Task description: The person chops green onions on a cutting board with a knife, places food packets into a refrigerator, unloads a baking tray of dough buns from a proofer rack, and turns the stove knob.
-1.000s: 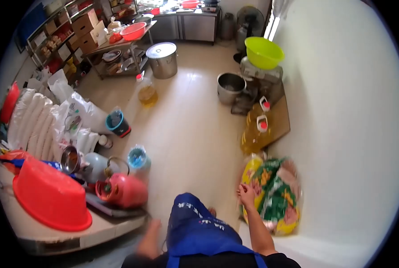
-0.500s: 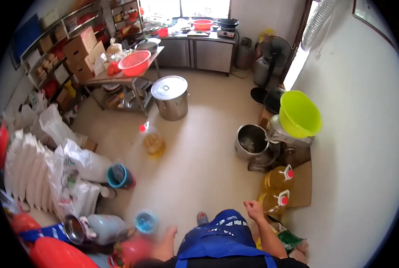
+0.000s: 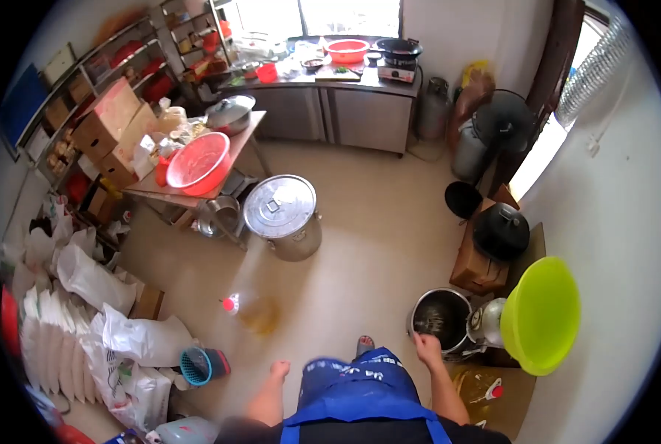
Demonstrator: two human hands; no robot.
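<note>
Low in the view, on the left of the blue apron, my left hand hangs over the floor with its fingers curled; whether it holds anything is too small to tell. My right hand is also closed, overlapping in view the near edge of a metal pot; contact with the pot is unclear. A mixer-like machine with a green basin stands right of the pot. Oil jugs are below it. Another oil jug stands on the floor up and left of my left hand.
A large lidded steel pot stands on the floor ahead. At the left are white sacks, a blue basket and a table with a red basin. A steel counter lines the back; a box stands right.
The view has moved forward and tilted up. The patterned bag by my right hand has left view, and that hand now appears at the metal pot. My left hand has moved up in view.
</note>
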